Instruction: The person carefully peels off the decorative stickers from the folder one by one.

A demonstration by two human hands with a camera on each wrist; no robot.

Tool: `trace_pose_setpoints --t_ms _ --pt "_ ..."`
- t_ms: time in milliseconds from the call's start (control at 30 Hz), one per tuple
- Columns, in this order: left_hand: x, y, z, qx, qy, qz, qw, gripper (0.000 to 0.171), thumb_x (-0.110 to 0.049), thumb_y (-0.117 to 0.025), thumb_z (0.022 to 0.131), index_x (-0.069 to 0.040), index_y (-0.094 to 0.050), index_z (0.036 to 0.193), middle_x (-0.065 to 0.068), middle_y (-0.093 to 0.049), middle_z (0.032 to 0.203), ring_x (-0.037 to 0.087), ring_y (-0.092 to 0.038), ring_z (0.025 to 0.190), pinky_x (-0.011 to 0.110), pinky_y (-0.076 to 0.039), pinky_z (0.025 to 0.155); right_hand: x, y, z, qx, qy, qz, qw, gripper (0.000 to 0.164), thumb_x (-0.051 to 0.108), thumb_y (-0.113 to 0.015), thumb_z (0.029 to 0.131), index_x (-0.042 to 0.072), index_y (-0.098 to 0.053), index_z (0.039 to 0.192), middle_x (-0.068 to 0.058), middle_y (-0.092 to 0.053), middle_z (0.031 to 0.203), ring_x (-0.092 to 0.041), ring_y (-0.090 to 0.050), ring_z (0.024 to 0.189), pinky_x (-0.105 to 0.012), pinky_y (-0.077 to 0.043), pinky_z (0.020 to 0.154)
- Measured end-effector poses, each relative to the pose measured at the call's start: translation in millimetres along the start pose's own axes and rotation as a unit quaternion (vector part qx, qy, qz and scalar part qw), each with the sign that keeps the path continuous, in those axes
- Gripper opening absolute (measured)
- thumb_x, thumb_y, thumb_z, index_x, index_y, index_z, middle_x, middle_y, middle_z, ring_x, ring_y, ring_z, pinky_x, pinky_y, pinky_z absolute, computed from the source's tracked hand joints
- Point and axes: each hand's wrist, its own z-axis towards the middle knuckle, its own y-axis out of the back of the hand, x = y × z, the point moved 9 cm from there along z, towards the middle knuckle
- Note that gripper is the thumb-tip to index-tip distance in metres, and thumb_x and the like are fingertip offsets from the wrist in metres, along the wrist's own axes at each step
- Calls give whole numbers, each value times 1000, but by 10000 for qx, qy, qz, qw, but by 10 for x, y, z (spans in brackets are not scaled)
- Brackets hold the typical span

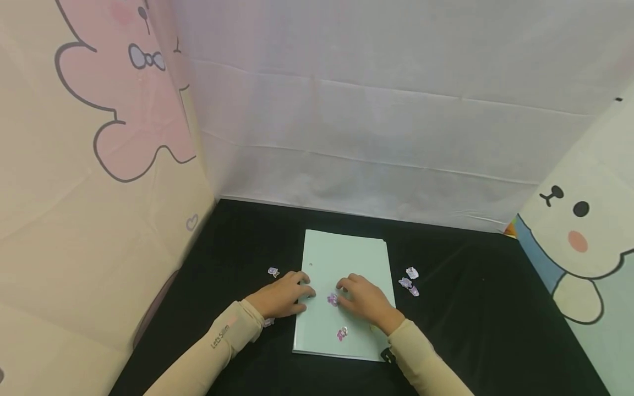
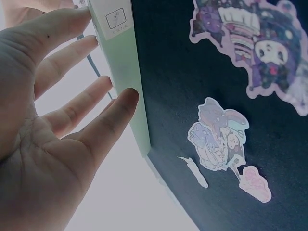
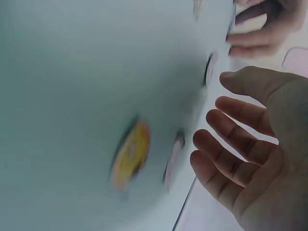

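Observation:
A pale green folder with a thick side lies on the black cloth. At its left edge is my left hand, fingers spread and fingertips right at the side, where the left wrist view shows a white label. My right hand is over the folder's right half, fingers loosely bent, with nothing in its grasp. Beside its fingertips sits a purple cartoon sticker; a pink-purple sticker lies lower on the cover. In the right wrist view a blurred yellow-orange sticker also shows on the cover.
Right of the folder lie several loose stickers. On the left, one sticker is beyond my left hand and others are partly hidden by my wrist. Cloth walls enclose the black-covered table.

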Motion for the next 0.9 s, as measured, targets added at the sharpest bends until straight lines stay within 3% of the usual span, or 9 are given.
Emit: trace_pose_setpoints --t_ms 233,900 --pt "10 -19 3 14 5 -16 10000 33 -22 -75 92 -13 -70 123 11 -56 130 28 -54 117 37 -51 92 177 -93 45 132 260 -196 9994 21 25 -75 90 12 -71 106 3 -60 91 -12 -52 79 -31 -52 69" --pt "-4 -14 3 -20 -81 78 9999 31 -22 -75 92 -13 -71 121 12 -56 131 28 -54 118 39 -49 96 165 -169 64 237 359 -140 9990 19 23 -77 89 11 -71 101 3 -59 88 -12 -54 79 -30 -53 76"
